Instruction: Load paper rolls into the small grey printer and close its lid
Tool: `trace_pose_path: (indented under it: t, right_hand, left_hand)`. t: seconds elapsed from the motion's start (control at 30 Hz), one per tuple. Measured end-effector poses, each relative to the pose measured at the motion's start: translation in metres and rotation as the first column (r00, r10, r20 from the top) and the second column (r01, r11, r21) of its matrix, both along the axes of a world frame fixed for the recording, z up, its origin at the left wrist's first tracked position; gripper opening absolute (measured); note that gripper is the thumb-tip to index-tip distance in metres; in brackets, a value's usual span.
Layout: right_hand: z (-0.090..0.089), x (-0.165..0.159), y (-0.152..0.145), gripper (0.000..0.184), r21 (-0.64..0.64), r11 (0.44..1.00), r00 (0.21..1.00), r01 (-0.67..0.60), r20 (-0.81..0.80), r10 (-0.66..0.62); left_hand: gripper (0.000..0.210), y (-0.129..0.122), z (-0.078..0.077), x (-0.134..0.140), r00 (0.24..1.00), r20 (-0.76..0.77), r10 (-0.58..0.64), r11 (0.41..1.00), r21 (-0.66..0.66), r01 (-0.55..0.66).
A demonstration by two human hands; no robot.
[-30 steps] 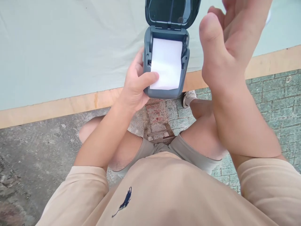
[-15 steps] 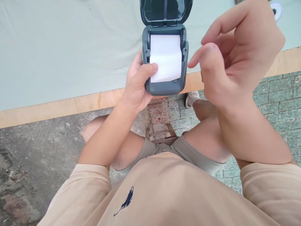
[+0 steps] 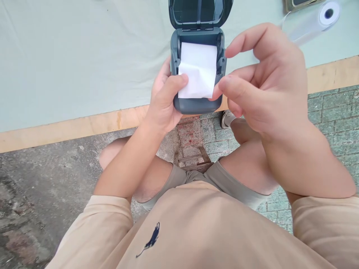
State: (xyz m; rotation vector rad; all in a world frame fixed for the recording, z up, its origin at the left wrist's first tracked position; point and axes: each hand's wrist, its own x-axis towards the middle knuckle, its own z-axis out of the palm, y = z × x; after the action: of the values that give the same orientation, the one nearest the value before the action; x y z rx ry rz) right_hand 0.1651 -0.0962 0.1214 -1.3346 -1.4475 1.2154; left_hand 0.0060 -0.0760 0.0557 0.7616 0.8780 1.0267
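A dark blue-grey portable label printer (image 3: pixel 198 106) rests in my left hand (image 3: pixel 165 99), its lid (image 3: pixel 199 13) swung up. My left thumb presses down on the white paper (image 3: pixel 198 71), which lies in the paper bay and hangs over the front edge. At the paper's lower right corner, my right hand (image 3: pixel 269 78) has its thumb and a fingertip closed on the edge. My right index finger is raised and curved beside the printer's right wall. Fingers of my left hand under the printer are hidden.
A pale green cloth (image 3: pixel 70 56) covers the table, with a bare wooden edge (image 3: pixel 84 125). Beyond my right hand lie a paper roll (image 3: pixel 328 14) and a dark framed object (image 3: pixel 298 3). A wooden stool (image 3: pixel 193 160) shows between my legs.
My right hand has come down and left to the paper's corner, uncovering the roll behind it. The paper's loose end has creased and shifted slightly. My left hand stays nearly still.
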Motion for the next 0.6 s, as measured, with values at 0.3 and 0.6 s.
trace_pose_path:
  t: [0.3, 0.6]
  right_hand:
    - [-0.001, 0.002, -0.005, 0.03, 0.053, 0.998, 0.937, -0.033, 0.349, 0.012]
    - [-0.003, 0.008, 0.003, 0.017, 0.21, 0.977, 0.952, -0.019, 0.303, -0.047]
  left_hand:
    - [0.042, -0.002, 0.002, 0.0, 0.998, 0.068, -0.017, 0.999, 0.036, 0.014]
    - [0.051, -0.002, -0.002, -0.002, 1.0, 0.02, -0.015, 0.999, 0.039, 0.014]
